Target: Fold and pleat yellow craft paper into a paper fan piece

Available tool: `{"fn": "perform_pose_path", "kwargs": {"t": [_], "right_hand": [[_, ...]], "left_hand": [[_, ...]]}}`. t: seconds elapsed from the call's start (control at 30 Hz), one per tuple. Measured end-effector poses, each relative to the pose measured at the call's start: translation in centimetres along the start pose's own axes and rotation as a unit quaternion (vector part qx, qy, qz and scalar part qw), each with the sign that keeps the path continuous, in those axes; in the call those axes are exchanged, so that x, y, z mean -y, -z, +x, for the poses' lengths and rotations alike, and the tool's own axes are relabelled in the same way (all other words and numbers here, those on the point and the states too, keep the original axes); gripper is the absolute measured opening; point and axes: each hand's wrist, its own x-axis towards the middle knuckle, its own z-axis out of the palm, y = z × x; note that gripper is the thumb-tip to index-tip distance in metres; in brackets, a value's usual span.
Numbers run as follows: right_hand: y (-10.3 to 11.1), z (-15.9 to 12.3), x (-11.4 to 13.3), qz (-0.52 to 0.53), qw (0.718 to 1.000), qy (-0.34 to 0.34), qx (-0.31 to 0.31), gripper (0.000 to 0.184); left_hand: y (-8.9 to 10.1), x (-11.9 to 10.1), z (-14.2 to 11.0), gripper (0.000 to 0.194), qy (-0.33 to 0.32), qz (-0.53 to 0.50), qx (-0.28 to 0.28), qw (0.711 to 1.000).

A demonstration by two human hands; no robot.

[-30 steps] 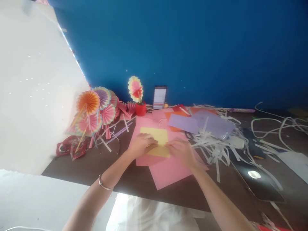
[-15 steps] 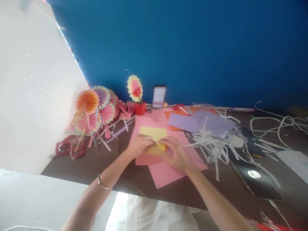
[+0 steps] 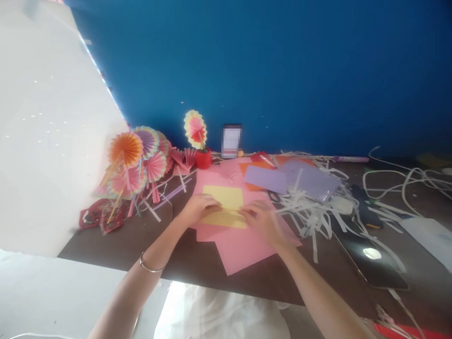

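My left hand [image 3: 199, 209] and my right hand [image 3: 263, 221] pinch the two ends of a narrow pleated strip of yellow paper [image 3: 230, 212], stretched level between them. Beneath it, a flat yellow sheet [image 3: 223, 192] shows above and below the strip. Both lie over large pink sheets [image 3: 236, 252] spread on the dark table [image 3: 197, 266]. The fingertips of both hands are closed, and they partly cover the strip's ends. The strip blends with the sheet, so I cannot tell whether the two are joined.
Pleated paper fans [image 3: 125, 149] crowd the left back, beside a red pot [image 3: 203, 158] holding another fan. Purple sheets [image 3: 266, 179], scissors [image 3: 273, 196] and tangled white paper strips [image 3: 310, 212] are to the right. A dark phone [image 3: 374, 261] and white cables [image 3: 406, 188] lie farther right.
My hands have moved apart, the right one rightward. The bunched yellow folds, fanned near my right fingers before, now stretch out as a straight strip between both hands. The view has shifted slightly.
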Motion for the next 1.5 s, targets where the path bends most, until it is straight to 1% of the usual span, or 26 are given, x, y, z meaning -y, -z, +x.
{"fn": "perform_pose_path", "kwargs": {"t": [0.1, 0.2, 0.3, 0.4, 0.5, 0.57, 0.7, 0.8, 0.87, 0.93, 1.0, 1.07, 1.17, 1.3, 1.37, 1.5], "right_hand": [[0.3, 0.3, -0.2, 0.011, 1.0, -0.018, 0.006, 0.016], [0.4, 0.5, -0.1, 0.028, 0.999, -0.031, 0.015, 0.016], [0.5, 0.6, -0.2, 0.049, 0.997, -0.047, 0.035, 0.016], [0.6, 0.5, -0.7, 0.072, 0.993, -0.069, 0.06, 0.017], [0.6, 0.3, -1.3, 0.081, 0.992, -0.083, 0.051, 0.019], [0.6, 0.2, -1.8, 0.075, 0.993, -0.078, 0.04, 0.019], [0.6, 0.3, -2.7, 0.036, 0.998, -0.041, 0.019, 0.017], [0.7, 0.4, -3.1, -0.002, 1.0, 0.021, 0.006, 0.018], [0.8, 0.5, -3.1, -0.027, 0.997, 0.069, 0.026, 0.021], [0.8, 0.5, -3.0, -0.048, 0.992, 0.102, 0.058, 0.024], [0.8, 0.4, -2.9, -0.068, 0.987, 0.117, 0.091, 0.026], [0.6, 0.4, -2.9, -0.084, 0.982, 0.125, 0.117, 0.026], [0.4, 0.4, -3.0, -0.089, 0.979, 0.119, 0.14, 0.025], [0.3, 0.4, -3.1, -0.072, 0.982, 0.088, 0.149, 0.023], [0.3, 0.4, -3.2, -0.058, 0.985, 0.072, 0.146, 0.022], [0.3, 0.2, -3.4, -0.034, 0.99, 0.031, 0.134, 0.022]], "left_hand": [[0.4, 0.6, 0.0, 0.025, 0.05, -0.051, 0.0, 0.997], [0.5, 0.9, 0.0, 0.025, 0.075, -0.087, 0.003, 0.993], [0.5, 1.2, -0.2, 0.027, 0.08, -0.114, 0.004, 0.99], [0.4, 1.6, -0.4, 0.026, 0.086, -0.116, 0.0, 0.99], [0.3, 2.1, -0.6, 0.025, 0.082, -0.108, -0.008, 0.991], [0.3, 2.3, -0.7, 0.024, 0.071, -0.105, -0.011, 0.992], [0.3, 2.4, -0.7, 0.023, 0.052, -0.087, -0.023, 0.995], [0.4, 2.5, -0.9, 0.023, 0.02, -0.015, -0.031, 0.999], [0.4, 2.6, -1.0, 0.024, -0.014, 0.047, -0.024, 0.998], [0.4, 2.7, -1.0, 0.024, -0.039, 0.091, 0.0, 0.995], [0.3, 2.7, -1.0, 0.025, -0.046, 0.107, 0.036, 0.992], [0.4, 2.6, -0.9, 0.025, -0.038, 0.106, 0.066, 0.991], [0.7, 2.1, -0.8, 0.024, -0.017, 0.099, 0.091, 0.991], [0.8, 1.8, -0.9, 0.027, -0.005, 0.091, 0.113, 0.989], [0.7, 2.0, -1.0, 0.025, 0.009, 0.062, 0.11, 0.992], [0.4, 2.8, -1.2, 0.02, 0.045, -0.022, 0.085, 0.995]]}}
